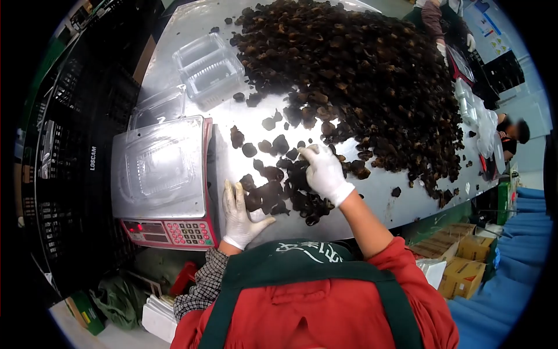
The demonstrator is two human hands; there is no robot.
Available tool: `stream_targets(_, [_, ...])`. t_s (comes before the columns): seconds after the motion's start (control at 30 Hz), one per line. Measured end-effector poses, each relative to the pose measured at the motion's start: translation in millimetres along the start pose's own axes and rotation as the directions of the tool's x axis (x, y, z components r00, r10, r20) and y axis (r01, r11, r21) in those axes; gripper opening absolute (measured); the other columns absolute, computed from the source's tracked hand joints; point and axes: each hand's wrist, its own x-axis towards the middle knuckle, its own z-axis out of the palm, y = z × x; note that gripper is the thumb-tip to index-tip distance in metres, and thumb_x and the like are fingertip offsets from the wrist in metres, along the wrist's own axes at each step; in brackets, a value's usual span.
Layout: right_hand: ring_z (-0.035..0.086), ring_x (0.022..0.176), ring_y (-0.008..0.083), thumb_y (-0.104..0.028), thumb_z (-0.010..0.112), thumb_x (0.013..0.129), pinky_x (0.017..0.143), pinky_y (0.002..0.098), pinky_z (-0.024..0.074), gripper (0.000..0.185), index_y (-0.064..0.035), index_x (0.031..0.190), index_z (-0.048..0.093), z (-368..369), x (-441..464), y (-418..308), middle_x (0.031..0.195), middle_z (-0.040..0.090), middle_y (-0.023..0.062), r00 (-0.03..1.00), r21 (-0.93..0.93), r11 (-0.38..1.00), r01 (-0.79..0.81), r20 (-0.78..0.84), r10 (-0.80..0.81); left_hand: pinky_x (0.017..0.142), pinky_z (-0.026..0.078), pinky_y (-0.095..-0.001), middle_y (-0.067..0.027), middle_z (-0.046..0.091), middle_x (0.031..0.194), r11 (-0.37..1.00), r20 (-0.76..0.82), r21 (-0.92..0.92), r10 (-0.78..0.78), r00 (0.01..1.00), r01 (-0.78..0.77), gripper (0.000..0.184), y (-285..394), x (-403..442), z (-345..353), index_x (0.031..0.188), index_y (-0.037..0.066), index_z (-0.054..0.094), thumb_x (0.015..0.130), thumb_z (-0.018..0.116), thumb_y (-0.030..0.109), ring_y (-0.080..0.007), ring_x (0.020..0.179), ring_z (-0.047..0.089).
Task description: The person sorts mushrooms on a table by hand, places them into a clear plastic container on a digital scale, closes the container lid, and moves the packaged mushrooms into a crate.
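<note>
Dark brown, mushroom-like pieces form a large pile (354, 70) on the metal table (378, 200), with a small loose cluster (270, 195) near my body. My left hand (239, 218), in a white glove, rests with spread fingers on the table at the cluster's left edge. My gloved right hand (324, 171) reaches onto the cluster's right side, its fingertips bent together at the dark pieces; what they hold, if anything, is hidden. Left of my left hand stands a red and silver scale (160, 168) with a clear plastic tray (163, 167) on its plate.
Clear plastic containers (212, 70) stand behind the scale. Black crates (75, 157) line the left side. At the far right are a co-worker's gloved hand (471, 42), another person (511, 136) and more clear containers (467, 102). Cardboard boxes (462, 276) lie below the table's right side.
</note>
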Motion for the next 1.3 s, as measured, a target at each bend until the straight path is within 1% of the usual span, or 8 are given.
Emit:
stream_targets(0.07, [0.055, 0.099, 0.0321, -0.001, 0.056, 0.070, 0.080, 0.0416, 0.0487, 0.037, -0.0083, 0.106, 0.062, 15.2, -3.5, 5.1, 0.103, 0.058, 0.0135, 0.998, -0.175, 0.984, -0.023, 0.054, 0.032, 0.110, 0.020, -0.0554, -0.0334, 0.011, 0.148, 0.999, 0.016, 0.038, 0.016, 1.000, -0.016, 0.130, -1.7, 4.5, 1.2, 0.148, 0.003, 0.013, 0.051, 0.087, 0.048, -0.0494, 0.136, 0.017])
stream_targets(0.23, [0.054, 0.100, 0.0296, -0.016, 0.063, 0.070, 0.079, 0.0408, 0.0479, 0.045, -0.0080, 0.114, 0.056, 50.2, -51.3, -80.4, 0.106, 0.055, 0.0124, 0.966, 0.012, 0.970, 0.243, 0.086, -0.243, 0.106, 0.027, -0.0518, -0.0298, 0.025, 0.144, 0.980, 0.023, 0.031, 0.197, 0.980, -0.197, 0.110, -3.0, -10.2, 2.6, 0.142, 0.000, 0.028, 0.057, 0.084, 0.043, -0.0452, 0.130, 0.029])
stream_targets(0.43, [0.056, 0.107, 0.0291, -0.010, 0.059, 0.072, 0.080, 0.0388, 0.0496, 0.049, -0.0078, 0.120, 0.056, 39.9, -77.4, -93.4, 0.120, 0.054, 0.0157, 0.925, 0.136, 0.922, 0.363, 0.071, -0.374, 0.108, 0.025, -0.0520, -0.0315, 0.021, 0.145, 0.980, -0.024, -0.038, 0.195, 0.980, -0.196, 0.118, -6.6, -32.2, -3.4, 0.145, -0.001, 0.019, 0.055, 0.086, 0.038, -0.0462, 0.132, 0.027])
stream_targets(0.67, [0.062, 0.086, 0.0326, 0.001, 0.057, 0.081, 0.076, 0.0378, 0.0526, 0.017, -0.0043, 0.095, 0.065, 11.5, -50.0, -38.2, 0.087, 0.064, 0.0155, 0.978, 0.201, 0.979, 0.020, -0.206, 0.022, 0.108, 0.023, -0.0534, -0.0310, 0.015, 0.147, 0.983, 0.033, -0.012, 0.181, 0.983, -0.181, 0.121, -7.2, -32.0, -2.1, 0.146, 0.001, 0.015, 0.056, 0.086, 0.040, -0.0488, 0.132, 0.022])
stream_targets(0.83, [0.062, 0.085, 0.0319, -0.026, 0.062, 0.082, 0.073, 0.0433, 0.0504, 0.020, -0.0093, 0.093, 0.065, 45.4, -24.3, -31.7, 0.090, 0.062, 0.0124, 1.000, -0.127, 0.992, 0.009, 0.018, -0.007, 0.109, 0.021, -0.0535, -0.0313, 0.014, 0.147, 0.978, 0.008, -0.010, 0.207, 0.978, -0.207, 0.121, -11.1, -33.3, 2.6, 0.146, 0.001, 0.015, 0.056, 0.085, 0.041, -0.0486, 0.133, 0.021])
stream_targets(0.93, [0.060, 0.087, 0.0317, -0.021, 0.059, 0.083, 0.075, 0.0420, 0.0501, 0.013, -0.0089, 0.085, 0.062, 53.5, -18.0, -31.2, 0.089, 0.059, 0.0118, 0.995, -0.072, 0.995, -0.062, 0.071, 0.067, 0.109, 0.021, -0.0537, -0.0318, 0.014, 0.147, 0.979, 0.010, -0.011, 0.204, 0.979, -0.203, 0.120, -11.6, -33.9, 3.2, 0.146, 0.001, 0.016, 0.056, 0.085, 0.042, -0.0488, 0.133, 0.021])
stream_targets(1.17, [0.063, 0.079, 0.0299, -0.014, 0.063, 0.084, 0.072, 0.0363, 0.0499, 0.010, -0.0051, 0.089, 0.063, 35.3, -25.1, -22.4, 0.087, 0.062, 0.0141, 0.955, 0.453, 0.854, -0.255, -0.022, 0.297, 0.109, 0.020, -0.0538, -0.0326, 0.016, 0.146, 0.983, 0.021, 0.009, 0.182, 0.983, -0.182, 0.122, -9.1, -34.4, 1.5, 0.145, -0.001, 0.015, 0.056, 0.085, 0.045, -0.0484, 0.133, 0.021])
stream_targets(1.3, [0.057, 0.072, 0.0076, -0.006, 0.058, 0.091, 0.068, 0.0213, 0.0483, 0.010, -0.0019, 0.099, 0.061, 16.3, -36.6, -32.9, 0.085, 0.061, 0.0012, 0.927, 0.797, 0.500, -0.339, 0.192, 0.322, 0.109, 0.021, -0.0535, -0.0307, 0.016, 0.147, 0.980, -0.012, 0.046, 0.192, 0.981, -0.192, 0.122, -0.9, -30.3, -6.8, 0.145, -0.001, 0.015, 0.056, 0.086, 0.045, -0.0473, 0.134, 0.021])
